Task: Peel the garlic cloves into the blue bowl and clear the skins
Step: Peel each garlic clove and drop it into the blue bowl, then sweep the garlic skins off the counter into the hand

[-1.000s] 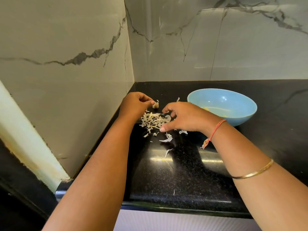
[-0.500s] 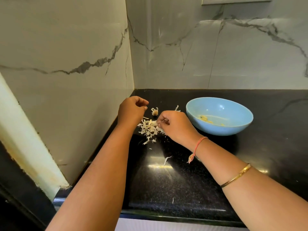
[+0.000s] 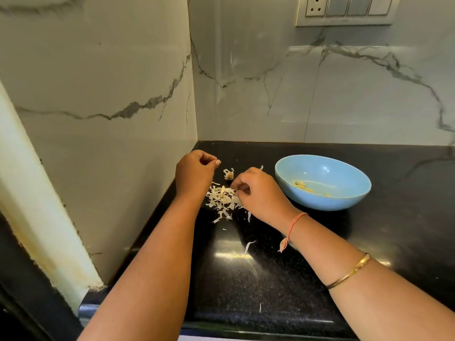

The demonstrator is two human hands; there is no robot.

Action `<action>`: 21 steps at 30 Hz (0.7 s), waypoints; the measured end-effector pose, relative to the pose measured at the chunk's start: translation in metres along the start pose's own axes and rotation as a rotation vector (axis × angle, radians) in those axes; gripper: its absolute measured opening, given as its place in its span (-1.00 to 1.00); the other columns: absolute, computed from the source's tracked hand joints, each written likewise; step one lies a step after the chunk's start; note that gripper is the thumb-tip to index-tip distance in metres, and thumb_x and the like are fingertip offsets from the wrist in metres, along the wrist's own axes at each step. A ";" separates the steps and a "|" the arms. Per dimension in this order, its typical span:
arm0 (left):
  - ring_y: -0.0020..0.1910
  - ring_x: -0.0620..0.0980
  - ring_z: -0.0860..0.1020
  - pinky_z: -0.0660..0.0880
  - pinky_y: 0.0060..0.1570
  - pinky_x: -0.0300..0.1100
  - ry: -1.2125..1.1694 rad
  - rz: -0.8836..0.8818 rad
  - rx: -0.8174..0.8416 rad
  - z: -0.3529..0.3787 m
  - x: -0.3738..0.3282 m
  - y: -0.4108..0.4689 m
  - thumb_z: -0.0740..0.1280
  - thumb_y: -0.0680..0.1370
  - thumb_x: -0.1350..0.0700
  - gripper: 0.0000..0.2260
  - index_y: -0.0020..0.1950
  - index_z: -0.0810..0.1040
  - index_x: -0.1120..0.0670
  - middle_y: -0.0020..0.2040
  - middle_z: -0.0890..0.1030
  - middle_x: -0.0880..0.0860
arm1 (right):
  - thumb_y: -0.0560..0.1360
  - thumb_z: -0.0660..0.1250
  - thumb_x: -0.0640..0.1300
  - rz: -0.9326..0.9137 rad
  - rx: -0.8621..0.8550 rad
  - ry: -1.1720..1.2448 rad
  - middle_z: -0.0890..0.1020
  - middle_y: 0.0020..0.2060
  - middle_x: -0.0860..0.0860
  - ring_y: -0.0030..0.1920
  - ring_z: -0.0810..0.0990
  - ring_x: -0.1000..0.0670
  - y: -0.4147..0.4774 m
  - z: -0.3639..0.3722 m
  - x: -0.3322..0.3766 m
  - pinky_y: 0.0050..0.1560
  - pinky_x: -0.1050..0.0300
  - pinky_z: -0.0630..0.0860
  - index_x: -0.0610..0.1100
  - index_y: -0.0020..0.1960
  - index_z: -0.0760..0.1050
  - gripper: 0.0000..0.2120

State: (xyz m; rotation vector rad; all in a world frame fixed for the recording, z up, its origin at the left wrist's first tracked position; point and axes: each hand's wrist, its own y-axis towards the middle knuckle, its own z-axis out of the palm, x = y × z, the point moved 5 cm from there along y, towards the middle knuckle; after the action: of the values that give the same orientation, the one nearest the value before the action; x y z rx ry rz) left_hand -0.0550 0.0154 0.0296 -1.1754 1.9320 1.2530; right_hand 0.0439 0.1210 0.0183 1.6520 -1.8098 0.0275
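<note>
Black granite counter (image 3: 246, 279), marble-tiled corner (image 3: 194, 94)

The right hand (image 3: 258, 193) drew in from a flat, spread sweep across the skin pile (image 3: 222, 200) to a curled pinch at the pile's right edge, its fingertips closing on skins there. Loose scraps that had lain on the near side of the pile, by its thumb, ended up against the pile. The left hand (image 3: 194, 173) rose a little away from the root stub (image 3: 229, 174) just beyond the pile. The view tipped upward, and a switch plate (image 3: 344, 11) came into sight high on the wall behind the pile.
</note>
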 end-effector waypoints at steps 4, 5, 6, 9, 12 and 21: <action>-0.37 -0.15 0.43 0.31 -0.36 -0.29 -0.026 -0.043 -0.070 -0.005 0.003 0.000 0.38 0.51 -0.04 -0.70 -0.34 0.46 0.08 -0.36 0.51 -0.03 | 0.56 0.21 -0.20 0.093 -0.025 0.047 0.47 0.25 -0.05 0.24 0.45 0.00 0.006 -0.002 -0.009 0.14 0.32 0.28 -0.14 0.29 0.46 -0.69; -0.40 -0.14 0.41 0.28 -0.39 -0.27 -0.037 -0.068 -0.076 -0.005 0.004 0.000 0.33 0.54 -0.05 -0.68 -0.34 0.48 0.09 -0.38 0.51 -0.03 | 0.58 0.19 -0.18 0.128 -0.046 0.052 0.44 0.29 -0.06 0.28 0.43 -0.02 0.010 -0.003 -0.012 0.19 0.28 0.28 -0.15 0.33 0.43 -0.67; -0.42 -0.14 0.39 0.25 -0.41 -0.27 -0.046 -0.101 -0.076 -0.005 0.006 0.000 0.28 0.57 -0.05 -0.68 -0.30 0.52 0.11 -0.40 0.48 -0.05 | 0.59 0.18 -0.16 0.164 -0.052 0.051 0.40 0.33 -0.08 0.31 0.40 -0.04 0.014 -0.002 -0.018 0.25 0.24 0.27 -0.16 0.36 0.39 -0.65; -0.40 -0.15 0.37 0.24 -0.41 -0.26 -0.109 -0.201 -0.077 -0.001 0.017 0.004 0.22 0.61 0.01 -0.74 -0.08 0.59 0.15 -0.36 0.45 -0.08 | 0.60 0.16 -0.09 0.292 0.007 0.048 0.23 0.42 -0.14 0.39 0.29 -0.13 0.028 0.008 -0.037 0.41 0.01 0.22 -0.16 0.45 0.25 -0.56; -0.31 -0.19 0.39 0.31 -0.35 -0.31 -0.178 -0.273 -0.038 0.006 0.025 0.006 0.21 0.61 0.07 -0.80 0.09 0.56 0.14 -0.26 0.46 -0.11 | 0.60 0.12 0.02 0.421 0.097 0.020 0.05 0.47 -0.18 0.48 0.09 -0.20 0.040 0.019 -0.053 0.47 -0.08 0.08 -0.10 0.50 0.10 -0.48; 0.13 0.04 0.51 0.41 0.11 -0.09 -0.262 -0.272 0.098 0.024 0.026 0.007 0.09 0.65 0.04 -0.70 0.24 0.53 0.12 0.11 0.56 0.07 | 0.54 0.09 0.24 0.326 0.237 -0.019 0.36 0.37 -0.19 0.37 0.34 -0.20 0.068 0.045 -0.031 0.36 -0.16 0.29 -0.08 0.43 0.28 -0.42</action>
State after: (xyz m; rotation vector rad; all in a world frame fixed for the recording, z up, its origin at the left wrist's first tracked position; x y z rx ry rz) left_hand -0.0735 0.0287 0.0014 -1.1187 1.5674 1.0941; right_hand -0.0379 0.1414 -0.0037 1.4953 -2.1392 0.3838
